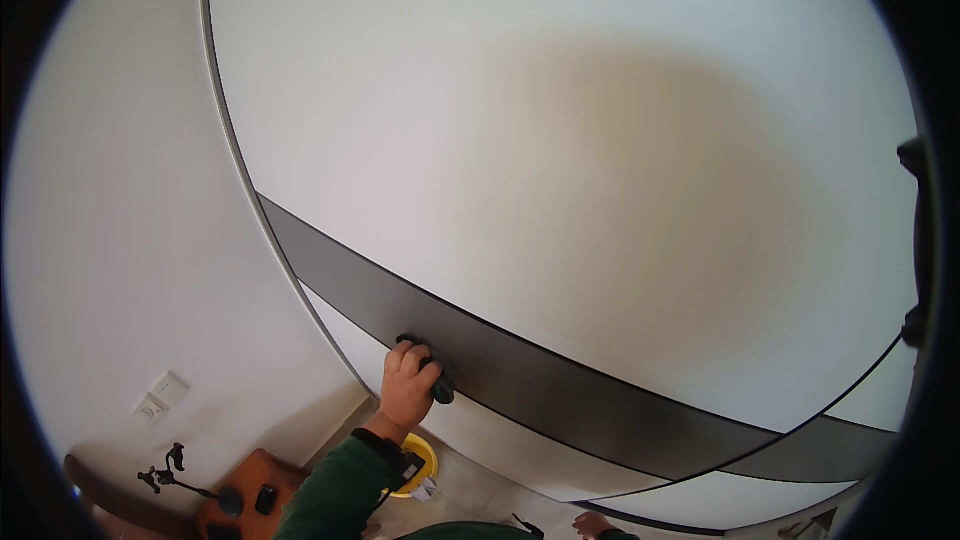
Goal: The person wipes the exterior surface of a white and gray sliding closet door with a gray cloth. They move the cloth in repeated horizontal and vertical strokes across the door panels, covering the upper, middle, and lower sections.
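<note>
1. Pale wall fills the far side on my left, with two white switch plates mounted low on it.
2. Below them I see a black gooseneck holder, its round base by the left edge of a brown leather-look stool. A small black device rests on the stool's top; I can't make out its kind.
3. Next comes my left hand, reaching up from a green sleeve, a black boxy unit strapped at the wrist. Its fingers are curled firmly round a dark elongated object, leaving no visible gap; I can't tell whether that is a brush, a pad or folded cloth.
4. Beneath that forearm, partly hidden, sits a yellow basin on the floor, with something crumpled and whitish at its near edge.
5. That held object lies along the lower edge of the grey band crossing the white cabinet front, toward the band's left end. I judge the step in hand to be work on this edge; a next move would call for a steady hold and even contact along it.
6. Farther right, my right hand shows only partly at the bottom of the view. It appears clear of the cabinet, but I can't tell how far its fingers are spread or whether they hold anything.
</note>
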Motion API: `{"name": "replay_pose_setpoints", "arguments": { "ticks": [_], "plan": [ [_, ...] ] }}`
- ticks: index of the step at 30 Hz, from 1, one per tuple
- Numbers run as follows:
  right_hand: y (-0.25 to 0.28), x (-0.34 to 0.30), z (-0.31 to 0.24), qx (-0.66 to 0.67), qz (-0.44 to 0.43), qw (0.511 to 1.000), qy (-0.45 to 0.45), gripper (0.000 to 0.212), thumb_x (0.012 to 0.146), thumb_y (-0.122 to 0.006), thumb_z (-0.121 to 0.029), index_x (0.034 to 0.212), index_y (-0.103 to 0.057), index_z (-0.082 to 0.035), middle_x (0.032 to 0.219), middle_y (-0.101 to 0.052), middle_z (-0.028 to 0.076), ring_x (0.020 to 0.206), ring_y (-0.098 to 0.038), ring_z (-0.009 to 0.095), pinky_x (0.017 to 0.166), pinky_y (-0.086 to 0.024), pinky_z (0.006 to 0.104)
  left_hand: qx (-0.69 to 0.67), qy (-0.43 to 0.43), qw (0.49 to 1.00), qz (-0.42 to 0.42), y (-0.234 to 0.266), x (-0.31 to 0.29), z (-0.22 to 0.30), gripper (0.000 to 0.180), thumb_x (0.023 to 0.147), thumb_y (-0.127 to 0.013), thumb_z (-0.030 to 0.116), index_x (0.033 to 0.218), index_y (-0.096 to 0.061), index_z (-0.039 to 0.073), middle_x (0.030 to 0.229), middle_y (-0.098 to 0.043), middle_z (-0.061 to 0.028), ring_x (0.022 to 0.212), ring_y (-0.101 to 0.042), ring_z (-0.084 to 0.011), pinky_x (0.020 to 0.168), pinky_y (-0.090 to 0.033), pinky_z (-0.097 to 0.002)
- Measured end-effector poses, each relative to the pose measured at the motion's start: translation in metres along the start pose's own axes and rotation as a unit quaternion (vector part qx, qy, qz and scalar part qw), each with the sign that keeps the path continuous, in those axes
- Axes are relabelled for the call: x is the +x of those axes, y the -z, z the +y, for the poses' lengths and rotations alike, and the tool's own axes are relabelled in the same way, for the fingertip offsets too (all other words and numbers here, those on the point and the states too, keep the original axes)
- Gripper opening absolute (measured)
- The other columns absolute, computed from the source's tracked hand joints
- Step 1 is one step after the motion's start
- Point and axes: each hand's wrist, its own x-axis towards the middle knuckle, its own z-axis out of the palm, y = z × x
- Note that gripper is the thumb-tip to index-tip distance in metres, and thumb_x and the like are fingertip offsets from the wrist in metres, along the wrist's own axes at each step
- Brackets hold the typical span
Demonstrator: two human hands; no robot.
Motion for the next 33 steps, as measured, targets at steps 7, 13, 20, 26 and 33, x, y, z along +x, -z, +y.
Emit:
{"name": "replay_pose_setpoints", "arguments": {
  "ticks": [7,13,20,26,33],
  "plan": [
    [0.017,0.011,-0.029,-0.013,-0.019,1.0,-0.021,0.016,0.071,-0.06,-0.014,0.086,-0.062,-0.007,0.093,-0.06,0.015,0.094,-0.056,0.036,0.082,-0.046,0.0484,-0.03,0.084,0.981,0.17,0.037,0.08,-0.022,0.035,0.062,-0.066,-0.002,0.094,-0.055,0.005,0.107,-0.049,-0.0141,0.102,-0.047,-0.0368,0.087,-0.04,-0.043],
    [0.003,0.021,-0.047,-0.024,0.026,0.995,0.095,0.009,0.069,-0.061,-0.012,0.077,-0.062,-0.011,0.087,-0.06,0.009,0.088,-0.056,0.033,0.073,-0.047,0.0459,-0.071,0.128,0.988,0.049,-0.024,-0.019,0.018,0.031,0.067,-0.062,-0.004,0.095,-0.055,0.005,0.109,-0.048,-0.0166,0.102,-0.047,-0.038,0.089,-0.041,-0.0452],
    [-0.001,-0.003,-0.006,-0.043,0.017,0.997,0.06,0.013,0.072,-0.062,-0.023,0.073,-0.062,-0.01,0.078,-0.06,0.012,0.08,-0.057,0.034,0.067,-0.047,0.0463,-0.066,0.166,0.979,0.102,-0.003,0.02,-0.022,0.04,0.056,-0.056,-0.016,0.091,-0.054,0.005,0.103,-0.05,-0.0141,0.096,-0.046,-0.0361,0.084,-0.04,-0.04],
    [-0.003,-0.005,0.002,-0.044,0.033,0.997,0.048,0.021,0.065,-0.068,-0.026,0.073,-0.061,-0.008,0.075,-0.058,0.017,0.076,-0.057,0.037,0.067,-0.047,0.0473,-0.086,0.125,0.967,0.206,0.025,0.077,-0.025,0.041,0.059,-0.059,-0.012,0.096,-0.051,0.004,0.107,-0.049,-0.0154,0.1,-0.045,-0.0353,0.088,-0.039,-0.0396],
    [0.031,0.026,-0.056,-0.07,0.024,0.988,0.139,0.007,0.071,-0.06,-0.013,0.074,-0.061,-0.007,0.076,-0.059,0.016,0.075,-0.057,0.036,0.062,-0.045,0.0493,-0.073,0.198,0.971,0.115,-0.04,-0.023,0.0,0.041,0.063,-0.062,-0.01,0.1,-0.051,0.004,0.109,-0.048,-0.0194,0.1,-0.046,-0.0385,0.088,-0.039,-0.0419]
  ]
}}
